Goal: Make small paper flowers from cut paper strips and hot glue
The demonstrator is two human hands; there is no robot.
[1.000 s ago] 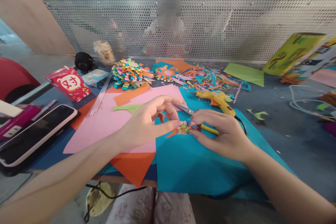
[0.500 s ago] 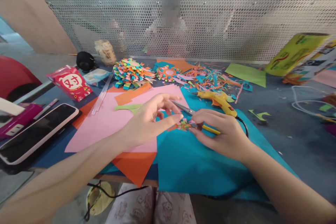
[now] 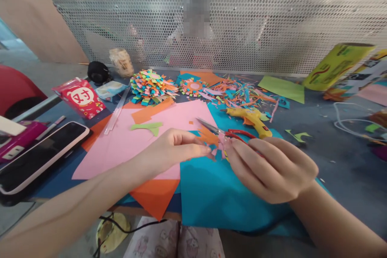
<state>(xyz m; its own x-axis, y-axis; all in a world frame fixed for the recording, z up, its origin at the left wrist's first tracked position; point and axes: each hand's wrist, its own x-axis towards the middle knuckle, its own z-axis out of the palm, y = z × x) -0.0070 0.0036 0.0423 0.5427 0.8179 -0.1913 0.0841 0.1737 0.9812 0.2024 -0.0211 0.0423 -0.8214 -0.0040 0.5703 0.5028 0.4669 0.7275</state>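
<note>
Fingertips of my left hand (image 3: 178, 147) are closed in a pinch on a small fringed paper flower (image 3: 213, 149) with pink, blue and orange petals. My right hand (image 3: 269, 165) pinches the pink fringe on its right side, fingers pressed together. Just behind the flower lies a pair of scissors (image 3: 210, 126) with red handles, its blades pointing left; my right hand partly hides it. An orange paper piece (image 3: 208, 135) shows beside the blades. Under both hands are a blue paper sheet (image 3: 211, 197) and a pink paper sheet (image 3: 105, 153).
A yellow glue gun (image 3: 254, 119) lies behind my right hand. Farther back are a large fringed paper ball (image 3: 152, 86), a flat fringed flower (image 3: 194, 85) and a heap of paper scraps (image 3: 242, 92). At left are a phone (image 3: 45, 157), glue sticks (image 3: 117, 109) and a red packet (image 3: 80, 98).
My right hand has turned and shifted right and nearer to me, uncovering the red scissor handles. My left hand has lowered slightly. More of the flower's pink fringe shows.
</note>
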